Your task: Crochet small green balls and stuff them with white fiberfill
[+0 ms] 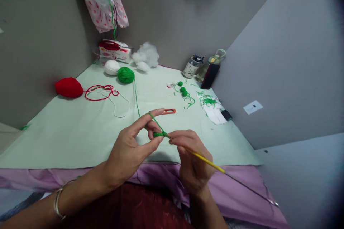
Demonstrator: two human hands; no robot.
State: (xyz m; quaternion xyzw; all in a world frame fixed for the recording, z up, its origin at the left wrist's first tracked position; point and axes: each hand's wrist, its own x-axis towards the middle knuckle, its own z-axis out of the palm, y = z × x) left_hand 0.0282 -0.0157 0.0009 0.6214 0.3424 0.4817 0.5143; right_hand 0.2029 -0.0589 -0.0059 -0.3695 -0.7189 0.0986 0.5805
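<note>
Between the thumb and fingers of my left hand [134, 146] is a small piece of green crochet [158, 134]. Green yarn [136, 94] runs over my raised left index finger and back to a green yarn ball [125, 75]. My right hand [192, 157] is closed round a crochet hook [206, 161] with a yellow grip and a long metal shaft pointing down to the right. The hook's tip meets the green crochet, though the stitch there is too small to make out. Just beyond my left index fingertip lies an orange-handled tool [170, 111].
Red yarn [69, 87] and a white yarn ball [111, 67] sit at the left. White stuffing [145, 56] lies at the back. Small green balls [184, 91], green scraps [208, 101], a jar [191, 67], a bottle [216, 57] and a phone [210, 76] stand or lie right.
</note>
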